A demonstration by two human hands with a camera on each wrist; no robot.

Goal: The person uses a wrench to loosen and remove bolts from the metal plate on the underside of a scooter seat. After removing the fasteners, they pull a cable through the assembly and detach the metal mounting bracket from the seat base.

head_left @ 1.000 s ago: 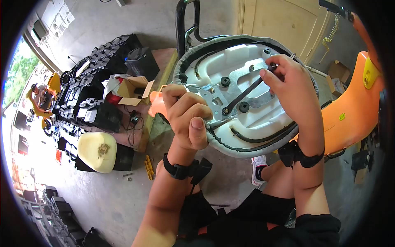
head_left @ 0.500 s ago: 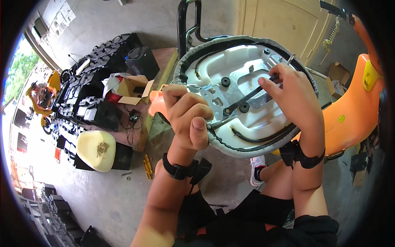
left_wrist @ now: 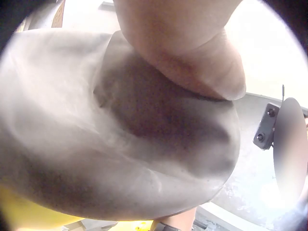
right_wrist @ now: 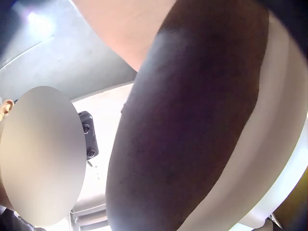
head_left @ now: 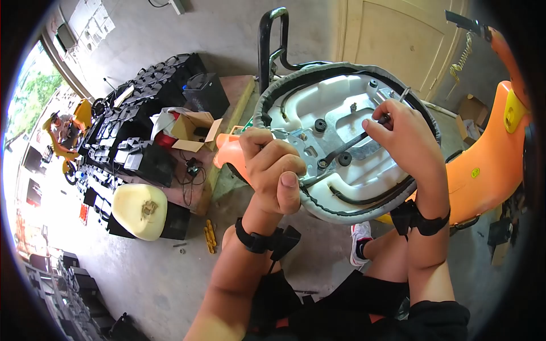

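A scooter seat point(head_left: 347, 215) is tilted up, its white plastic underside facing me. A metal plate point(head_left: 297, 143) is fixed across that underside. My left hand point(head_left: 272, 170) grips the seat's left end, fingers curled over the edge. Pinched between thumb and fingers of my right hand point(head_left: 410, 139) is a dark wrench point(head_left: 351, 143); its far end sits over a bolt point(head_left: 322, 164) at the plate's corner. In the left wrist view, fingers point(left_wrist: 192, 57) press against the smooth seat cover point(left_wrist: 62, 110). Mostly the dark cover point(right_wrist: 192, 115) fills the right wrist view.
Orange scooter bodywork point(head_left: 483, 176) stands at right, with a black rail point(head_left: 265, 51) behind the seat. To the left, rows of black batteries point(head_left: 128, 122) and an open cardboard box point(head_left: 193, 132) occupy a low platform. A yellow foam seat pad point(head_left: 138, 211) lies nearer.
The wrench's handle end has swung down toward me, with my right hand following. My left hand keeps its grip on the seat. The head view has shifted slightly.
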